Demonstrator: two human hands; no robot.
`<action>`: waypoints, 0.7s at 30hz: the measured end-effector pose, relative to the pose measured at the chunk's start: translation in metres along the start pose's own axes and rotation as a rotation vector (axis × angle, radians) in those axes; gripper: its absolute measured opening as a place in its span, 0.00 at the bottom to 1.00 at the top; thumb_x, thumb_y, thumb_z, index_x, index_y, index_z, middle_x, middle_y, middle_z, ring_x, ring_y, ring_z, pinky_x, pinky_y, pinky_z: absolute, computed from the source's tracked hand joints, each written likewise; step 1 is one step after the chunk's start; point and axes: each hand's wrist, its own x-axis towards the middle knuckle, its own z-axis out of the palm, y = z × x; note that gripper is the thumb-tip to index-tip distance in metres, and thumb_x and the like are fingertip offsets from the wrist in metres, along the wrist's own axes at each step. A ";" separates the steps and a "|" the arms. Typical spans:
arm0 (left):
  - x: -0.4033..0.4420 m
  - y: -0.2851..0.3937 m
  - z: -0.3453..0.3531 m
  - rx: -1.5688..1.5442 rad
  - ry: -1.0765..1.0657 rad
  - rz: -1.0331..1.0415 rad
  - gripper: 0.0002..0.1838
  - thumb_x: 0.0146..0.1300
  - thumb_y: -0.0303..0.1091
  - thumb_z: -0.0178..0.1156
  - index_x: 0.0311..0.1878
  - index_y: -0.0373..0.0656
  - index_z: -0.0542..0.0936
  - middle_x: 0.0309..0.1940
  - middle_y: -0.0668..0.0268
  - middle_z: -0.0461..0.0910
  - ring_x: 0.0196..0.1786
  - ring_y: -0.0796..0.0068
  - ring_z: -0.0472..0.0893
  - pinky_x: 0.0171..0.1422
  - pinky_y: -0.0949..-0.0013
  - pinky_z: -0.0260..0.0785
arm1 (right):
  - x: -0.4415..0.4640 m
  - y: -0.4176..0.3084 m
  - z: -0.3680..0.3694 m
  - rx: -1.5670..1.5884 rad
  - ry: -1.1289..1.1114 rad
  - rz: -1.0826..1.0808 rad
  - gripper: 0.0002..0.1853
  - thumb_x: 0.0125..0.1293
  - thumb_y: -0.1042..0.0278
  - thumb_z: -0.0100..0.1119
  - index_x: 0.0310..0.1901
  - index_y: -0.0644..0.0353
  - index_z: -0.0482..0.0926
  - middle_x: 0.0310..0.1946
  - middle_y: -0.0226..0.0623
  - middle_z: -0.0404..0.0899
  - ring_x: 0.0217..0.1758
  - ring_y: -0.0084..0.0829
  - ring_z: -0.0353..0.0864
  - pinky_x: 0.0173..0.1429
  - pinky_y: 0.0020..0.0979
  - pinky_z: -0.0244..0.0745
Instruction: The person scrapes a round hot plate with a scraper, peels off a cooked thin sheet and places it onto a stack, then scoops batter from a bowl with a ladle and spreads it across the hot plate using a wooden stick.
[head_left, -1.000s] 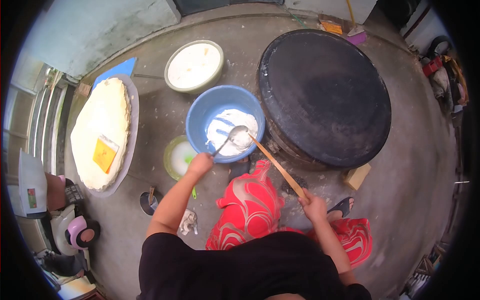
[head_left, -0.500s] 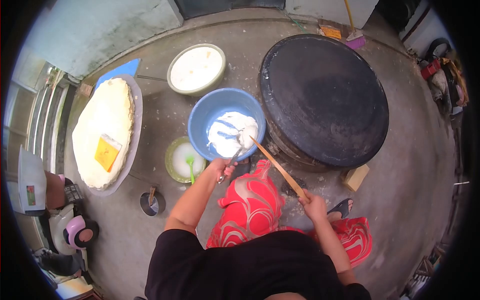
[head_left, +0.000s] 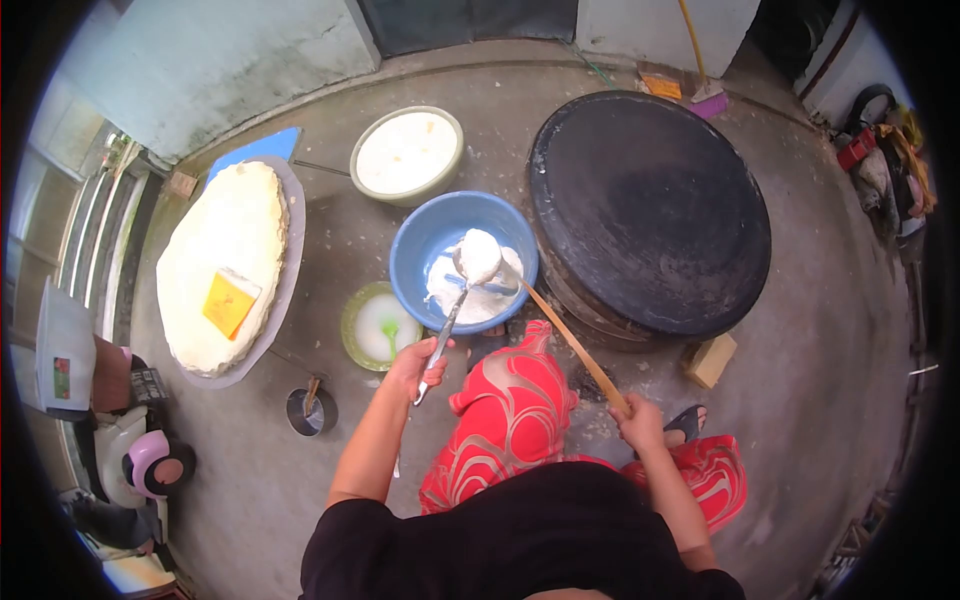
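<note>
My left hand (head_left: 421, 370) is closed round the handle of a metal ladle (head_left: 448, 325), whose bowl is heaped with white batter (head_left: 480, 256) over the blue basin (head_left: 407, 247). More white batter lies on the basin's bottom, with blue streaks showing through. My right hand (head_left: 637, 420) grips a long wooden stick (head_left: 577, 348), its far tip at the batter near the basin's right side. Right of the basin stands a large round black griddle (head_left: 655, 210). A green bowl (head_left: 352, 330) of whitish liquid with a green utensil is left of the basin.
A pale basin of white mixture (head_left: 408, 152) stands behind the blue one. On the left, a stack of pale flat sheets (head_left: 222, 260) carries a yellow scraper (head_left: 228, 304). A small dark pot (head_left: 312, 411) and a wooden block (head_left: 710, 361) sit on the floor.
The ladle, earlier down in the basin, has come up heaped with batter. My left hand has moved right and lower, and changed its hold on the handle. The whole view has shifted slightly.
</note>
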 end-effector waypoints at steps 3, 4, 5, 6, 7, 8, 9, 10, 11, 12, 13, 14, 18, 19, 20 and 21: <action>-0.030 0.008 0.005 0.094 -0.004 0.102 0.17 0.65 0.40 0.43 0.49 0.37 0.69 0.18 0.63 0.69 0.12 0.81 0.60 0.13 0.78 0.51 | -0.001 0.006 0.005 0.095 -0.024 -0.027 0.13 0.50 0.60 0.63 0.34 0.58 0.75 0.25 0.46 0.77 0.32 0.47 0.77 0.36 0.40 0.69; -0.038 0.011 0.006 0.127 -0.034 0.152 0.16 0.65 0.39 0.44 0.49 0.37 0.69 0.17 0.63 0.69 0.11 0.81 0.60 0.13 0.78 0.51 | -0.002 0.004 0.005 0.118 -0.022 -0.063 0.12 0.51 0.61 0.62 0.34 0.58 0.75 0.25 0.46 0.77 0.31 0.46 0.77 0.35 0.39 0.70; -0.046 0.014 0.010 0.161 -0.064 0.202 0.16 0.65 0.38 0.44 0.49 0.37 0.69 0.16 0.63 0.68 0.11 0.81 0.60 0.13 0.78 0.51 | -0.003 0.002 0.004 0.120 -0.019 -0.068 0.12 0.51 0.61 0.62 0.34 0.58 0.75 0.25 0.46 0.77 0.31 0.46 0.77 0.35 0.39 0.70; -0.055 0.017 0.018 0.147 -0.056 0.228 0.14 0.65 0.35 0.43 0.47 0.36 0.70 0.15 0.63 0.69 0.10 0.81 0.60 0.13 0.78 0.51 | -0.004 0.001 0.004 0.184 -0.029 -0.058 0.11 0.53 0.62 0.61 0.34 0.58 0.75 0.23 0.44 0.77 0.28 0.42 0.78 0.33 0.36 0.70; -0.061 0.019 0.021 0.150 -0.056 0.231 0.14 0.65 0.35 0.43 0.47 0.36 0.70 0.15 0.63 0.69 0.10 0.81 0.60 0.13 0.78 0.51 | -0.006 -0.001 0.003 0.247 -0.041 -0.047 0.10 0.54 0.63 0.60 0.34 0.58 0.75 0.22 0.43 0.77 0.25 0.38 0.78 0.31 0.34 0.70; -0.065 0.020 0.023 0.148 -0.070 0.255 0.14 0.65 0.35 0.43 0.47 0.36 0.70 0.15 0.63 0.69 0.11 0.81 0.60 0.13 0.78 0.51 | -0.007 -0.004 0.001 0.249 -0.040 -0.048 0.10 0.54 0.63 0.60 0.34 0.58 0.75 0.22 0.43 0.77 0.25 0.38 0.78 0.31 0.34 0.70; -0.066 0.022 0.023 0.146 -0.086 0.279 0.14 0.65 0.35 0.43 0.47 0.36 0.70 0.16 0.63 0.69 0.11 0.81 0.60 0.13 0.78 0.51 | -0.008 -0.007 -0.001 0.296 -0.046 -0.053 0.09 0.56 0.64 0.59 0.34 0.59 0.75 0.21 0.39 0.76 0.23 0.32 0.77 0.29 0.31 0.69; -0.065 0.022 0.024 0.148 -0.086 0.278 0.14 0.65 0.35 0.43 0.47 0.36 0.70 0.16 0.63 0.69 0.11 0.81 0.60 0.13 0.78 0.51 | -0.009 -0.009 -0.003 0.341 -0.051 -0.056 0.08 0.57 0.66 0.57 0.35 0.60 0.75 0.19 0.36 0.76 0.20 0.26 0.76 0.27 0.28 0.69; -0.062 0.023 0.024 0.112 -0.122 0.276 0.14 0.65 0.36 0.44 0.48 0.36 0.70 0.16 0.63 0.69 0.11 0.81 0.60 0.13 0.78 0.51 | -0.011 -0.010 -0.004 0.342 -0.049 -0.054 0.08 0.57 0.66 0.57 0.35 0.60 0.75 0.19 0.36 0.76 0.20 0.26 0.76 0.27 0.28 0.69; -0.057 0.023 0.025 0.076 -0.157 0.273 0.15 0.65 0.36 0.44 0.48 0.36 0.69 0.17 0.63 0.69 0.12 0.80 0.61 0.14 0.78 0.51 | -0.012 -0.011 -0.003 0.417 -0.025 -0.044 0.08 0.59 0.66 0.57 0.36 0.60 0.74 0.18 0.33 0.75 0.20 0.22 0.75 0.26 0.26 0.68; -0.050 0.022 0.025 0.076 -0.159 0.267 0.15 0.65 0.36 0.44 0.48 0.36 0.69 0.17 0.63 0.69 0.12 0.80 0.61 0.14 0.78 0.51 | -0.014 -0.011 -0.003 0.492 -0.001 -0.031 0.08 0.60 0.67 0.56 0.36 0.61 0.74 0.17 0.29 0.74 0.20 0.18 0.73 0.25 0.23 0.67; -0.037 0.020 0.024 0.015 -0.158 0.218 0.15 0.65 0.37 0.44 0.48 0.36 0.69 0.17 0.63 0.69 0.12 0.81 0.60 0.14 0.79 0.51 | -0.013 -0.008 -0.002 0.489 0.001 -0.024 0.08 0.60 0.67 0.56 0.36 0.61 0.74 0.17 0.29 0.74 0.20 0.18 0.73 0.25 0.23 0.67; 0.031 0.007 0.015 -0.313 -0.139 -0.039 0.16 0.67 0.40 0.41 0.47 0.36 0.68 0.18 0.66 0.66 0.14 0.81 0.60 0.14 0.79 0.52 | -0.015 -0.004 -0.002 0.598 0.028 -0.116 0.06 0.62 0.69 0.54 0.38 0.62 0.73 0.16 0.25 0.71 0.13 0.13 0.65 0.17 0.16 0.59; 0.047 0.004 0.009 -0.494 -0.116 -0.164 0.17 0.67 0.41 0.39 0.45 0.36 0.68 0.18 0.67 0.65 0.14 0.81 0.60 0.14 0.79 0.52 | -0.017 -0.006 -0.004 0.613 0.021 -0.110 0.06 0.62 0.70 0.53 0.38 0.62 0.72 0.16 0.25 0.71 0.13 0.13 0.64 0.17 0.16 0.59; 0.065 0.000 -0.002 -0.494 -0.117 -0.171 0.17 0.67 0.41 0.39 0.45 0.36 0.68 0.18 0.67 0.65 0.14 0.81 0.60 0.14 0.79 0.52 | -0.019 -0.008 -0.006 0.610 0.024 -0.104 0.06 0.62 0.70 0.53 0.38 0.62 0.72 0.16 0.25 0.71 0.13 0.13 0.64 0.17 0.16 0.59; 0.083 -0.004 -0.013 -0.517 -0.037 -0.219 0.16 0.67 0.41 0.38 0.43 0.37 0.68 0.18 0.67 0.64 0.15 0.81 0.60 0.15 0.79 0.53 | -0.020 -0.012 -0.009 0.661 0.005 -0.076 0.06 0.62 0.70 0.53 0.38 0.62 0.72 0.16 0.26 0.71 0.13 0.13 0.64 0.17 0.16 0.59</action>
